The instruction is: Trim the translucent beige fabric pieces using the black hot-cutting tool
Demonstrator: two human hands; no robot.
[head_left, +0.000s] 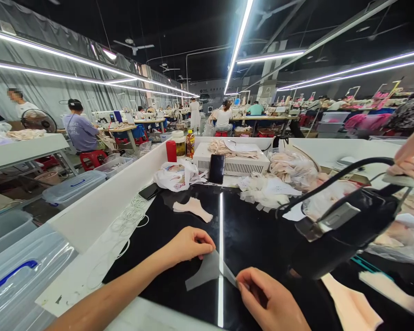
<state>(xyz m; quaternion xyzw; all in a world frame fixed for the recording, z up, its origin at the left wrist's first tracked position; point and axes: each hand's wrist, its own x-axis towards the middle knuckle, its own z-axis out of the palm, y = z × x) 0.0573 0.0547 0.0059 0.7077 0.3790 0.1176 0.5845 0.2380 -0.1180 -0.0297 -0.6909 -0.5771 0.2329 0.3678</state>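
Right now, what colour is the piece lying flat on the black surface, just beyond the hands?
Pale peach-pink; the piece shows best in the head view.

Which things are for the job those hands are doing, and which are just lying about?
Used in the job:
- left hand and right hand, pinching the thin see-through piece
- black tabletop beneath
- pale pink cloth, maybe

Probably just lying about:
- phone
- drink bottle
- white plastic bag
- white cord, as far as I can tell

Bare left hand (192,244) and bare left forearm (124,286), visible down to the lower edge of view; bare right hand (271,299), cut off near the wrist.
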